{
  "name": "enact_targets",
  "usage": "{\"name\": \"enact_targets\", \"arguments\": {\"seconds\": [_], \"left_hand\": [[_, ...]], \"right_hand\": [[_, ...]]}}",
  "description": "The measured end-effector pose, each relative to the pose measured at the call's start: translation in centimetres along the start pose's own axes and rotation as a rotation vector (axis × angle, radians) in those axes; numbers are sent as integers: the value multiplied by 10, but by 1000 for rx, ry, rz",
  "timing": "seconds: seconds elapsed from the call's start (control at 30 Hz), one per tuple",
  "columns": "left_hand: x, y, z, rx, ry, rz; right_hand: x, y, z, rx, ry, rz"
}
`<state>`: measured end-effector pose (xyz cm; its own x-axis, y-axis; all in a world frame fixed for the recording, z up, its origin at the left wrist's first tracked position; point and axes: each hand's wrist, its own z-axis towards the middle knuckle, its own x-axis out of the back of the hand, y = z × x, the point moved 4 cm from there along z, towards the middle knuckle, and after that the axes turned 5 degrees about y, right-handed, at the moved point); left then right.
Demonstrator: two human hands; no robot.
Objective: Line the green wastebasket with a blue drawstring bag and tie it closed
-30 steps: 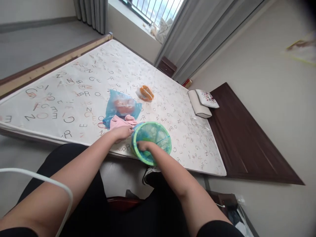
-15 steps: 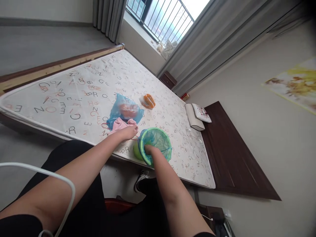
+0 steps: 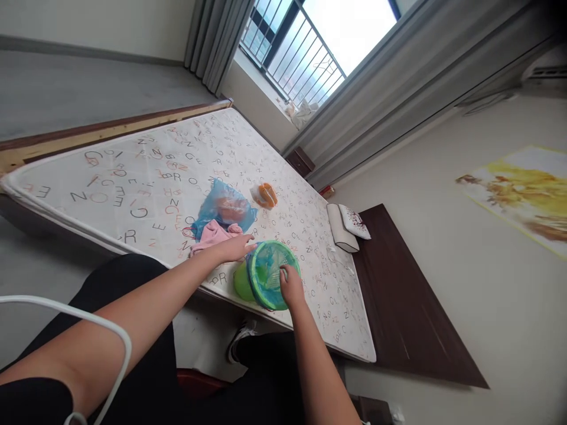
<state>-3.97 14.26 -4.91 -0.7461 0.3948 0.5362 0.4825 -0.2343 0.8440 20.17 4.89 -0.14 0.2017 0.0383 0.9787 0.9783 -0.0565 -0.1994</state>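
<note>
A green mesh wastebasket (image 3: 243, 282) stands at the near edge of the mattress, its opening facing up towards me. A thin blue plastic bag (image 3: 268, 289) lines it and folds over part of the rim. My left hand (image 3: 234, 248) is open at the basket's left rim, fingers stretched out, and its palm is hidden. Over the right part of the opening is my right hand (image 3: 292, 286), its fingers loosely curved and apart, with nothing visible in them. A pink cloth (image 3: 215, 234) lies beside my left hand, against a blue plastic bag with something reddish inside (image 3: 230, 206).
An orange item in clear wrapping (image 3: 267, 195) lies farther back on the letter-printed mattress (image 3: 146, 177). Two pillows (image 3: 342, 227) rest by the dark headboard (image 3: 411, 307). A white cable (image 3: 119, 330) loops across my left arm. The bed frame edge (image 3: 133, 125) runs along the left.
My right hand has come up from inside the basket to its opening. My left hand has moved from the pink cloth to the basket's rim. The view has shifted slightly.
</note>
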Motion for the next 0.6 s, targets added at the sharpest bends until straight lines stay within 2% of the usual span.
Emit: {"name": "enact_targets", "arguments": {"seconds": [0.07,0.13,0.23,0.33,0.43,0.6], "left_hand": [[-5,-3,-2,-11,-42,-1],[-11,-6,-4,-55,-68,-1],[-19,-7,-9,-112,-78,-14],[-23,-3,-13,-128,-89,-4],[-25,2,-14,-132,-124,25],[-28,2,-13,-70,-114,13]], "right_hand": [[11,33,-38,58,191,-9],[11,70,-82,83,259,-25],[3,120,-144,120,208,31],[-2,153,-191,148,198,116],[-6,163,-211,195,167,117],[-9,157,-207,238,68,68]]}}
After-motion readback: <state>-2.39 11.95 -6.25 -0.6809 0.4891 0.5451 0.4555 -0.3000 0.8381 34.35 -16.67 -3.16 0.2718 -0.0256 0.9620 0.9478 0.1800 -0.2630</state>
